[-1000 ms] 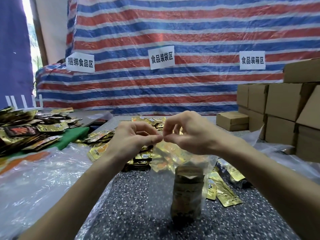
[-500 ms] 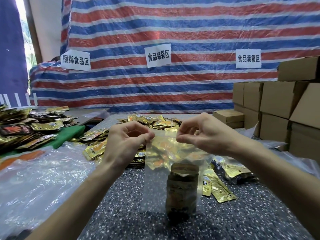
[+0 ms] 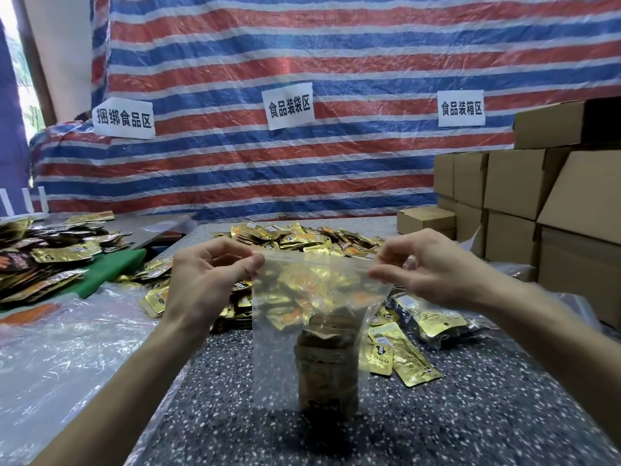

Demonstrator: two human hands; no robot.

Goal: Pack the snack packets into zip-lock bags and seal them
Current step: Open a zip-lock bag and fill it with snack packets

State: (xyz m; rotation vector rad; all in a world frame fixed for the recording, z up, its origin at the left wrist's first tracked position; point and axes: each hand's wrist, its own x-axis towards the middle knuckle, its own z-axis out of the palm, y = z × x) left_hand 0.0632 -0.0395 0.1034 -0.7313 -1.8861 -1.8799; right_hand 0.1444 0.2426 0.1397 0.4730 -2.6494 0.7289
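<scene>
A speckled dark bench (image 3: pixel 470 415) carried the work, and the clear zip-lock bag (image 3: pixel 319 297) stood upright on it about midway between the left and right edges, toward the near edge. The left hand (image 3: pixel 208 280) pinched the bag's top left corner between thumb and curled fingers, and the right hand (image 3: pixel 426 267) pinched the top right corner the same way, so the zip strip ran taut between them; whether the strip was pressed shut could not be told. A bundle of snack packets (image 3: pixel 326 368) stood on end in the bottom of the bag, brownish through the film. Behind the bag, toward the bench's far edge, lay a pile of loose gold packets (image 3: pixel 302 235), partly veiled by the film and by both hands. More gold packets (image 3: pixel 400 358) lay just beside the bag on its right. Crumpled clear plastic sheeting (image 3: pixel 67 348) draped over the bench's left edge, with a green board (image 3: pixel 111 270) and a heap of dark and gold packets (image 3: pixel 40 260) beyond it. Cardboard boxes (image 3: pixel 524 183) were stacked along the right edge, and a small box (image 3: pixel 425 220) sat near the far right corner. A red, white and blue striped tarp (image 3: pixel 302 62) hung behind, bearing three white paper signs: 捆绑食品区 (image 3: pixel 123 118), 食品装袋区 (image 3: pixel 289 105) and 食品装箱区 (image 3: pixel 461 108). Print on the packets was too small to read.
</scene>
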